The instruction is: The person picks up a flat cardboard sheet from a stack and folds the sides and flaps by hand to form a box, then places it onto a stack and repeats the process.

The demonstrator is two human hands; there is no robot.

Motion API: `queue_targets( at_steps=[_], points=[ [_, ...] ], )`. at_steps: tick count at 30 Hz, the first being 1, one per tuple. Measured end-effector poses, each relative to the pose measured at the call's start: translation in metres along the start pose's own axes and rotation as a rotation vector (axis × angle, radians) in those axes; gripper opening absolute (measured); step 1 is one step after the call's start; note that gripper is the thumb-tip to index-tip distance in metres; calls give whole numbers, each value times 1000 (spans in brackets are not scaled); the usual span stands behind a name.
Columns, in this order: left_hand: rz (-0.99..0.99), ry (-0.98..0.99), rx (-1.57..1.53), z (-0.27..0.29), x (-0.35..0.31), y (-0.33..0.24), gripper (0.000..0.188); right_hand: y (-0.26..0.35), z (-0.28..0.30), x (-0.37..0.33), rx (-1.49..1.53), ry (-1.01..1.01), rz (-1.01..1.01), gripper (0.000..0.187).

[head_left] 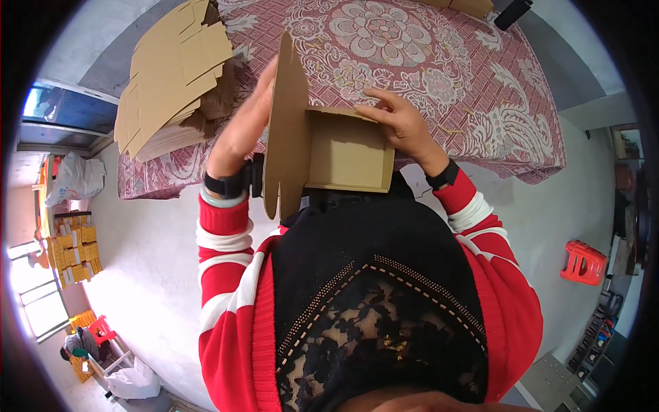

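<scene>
A brown cardboard box (pixel 349 154) is held at the near edge of the table, its open inside facing up. Its lid (pixel 287 117) stands upright along the left side. My left hand (pixel 255 113) is against the outer face of that lid, which hides its fingers. At the far right corner, my right hand (pixel 403 123) grips the box wall, with the thumb and a finger at the rim. Flat brown cardboard blanks (pixel 175 75) lie in a tall stack on the table, left of my left hand.
A red and white patterned cloth (pixel 439 82) covers the table. A black object (pixel 512 14) lies at its far right corner. Red plastic stools (pixel 583 262) stand on the floor at right and lower left. Yellow boxes (pixel 74 246) are piled at left, near a white plastic bag (pixel 77 180).
</scene>
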State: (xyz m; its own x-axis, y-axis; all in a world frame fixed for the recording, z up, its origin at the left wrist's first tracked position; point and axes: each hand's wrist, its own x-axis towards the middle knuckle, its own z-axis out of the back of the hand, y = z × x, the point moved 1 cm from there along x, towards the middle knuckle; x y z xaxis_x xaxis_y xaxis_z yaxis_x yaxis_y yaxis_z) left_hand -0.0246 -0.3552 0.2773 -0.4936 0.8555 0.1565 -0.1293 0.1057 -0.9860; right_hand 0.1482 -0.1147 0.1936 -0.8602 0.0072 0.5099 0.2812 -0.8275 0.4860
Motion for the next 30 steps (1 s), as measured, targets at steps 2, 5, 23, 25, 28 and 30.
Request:
queue_targets(
  at_steps=[2, 5, 23, 25, 28, 30],
  points=[
    [-9, 29, 39, -14, -14, -4, 54, 2, 5, 3, -109, 79, 165, 41],
    [-7, 12, 41, -14, -23, 14, 52, 12, 16, 9, -181, 151, 280, 41],
    [302, 89, -784, 6, -50, 151, 38, 8, -9, 77, -93, 561, -228, 40],
    [255, 61, -699, -1, -54, 141, 38, 19, -13, 86, -156, 633, -213, 40],
    [157, 9, -524, -3, -56, 136, 38, 25, -17, 91, -287, 768, -179, 41],
    [97, 58, -350, 3, -50, 153, 38, 13, -28, 85, -334, 697, -74, 39]
  ],
)
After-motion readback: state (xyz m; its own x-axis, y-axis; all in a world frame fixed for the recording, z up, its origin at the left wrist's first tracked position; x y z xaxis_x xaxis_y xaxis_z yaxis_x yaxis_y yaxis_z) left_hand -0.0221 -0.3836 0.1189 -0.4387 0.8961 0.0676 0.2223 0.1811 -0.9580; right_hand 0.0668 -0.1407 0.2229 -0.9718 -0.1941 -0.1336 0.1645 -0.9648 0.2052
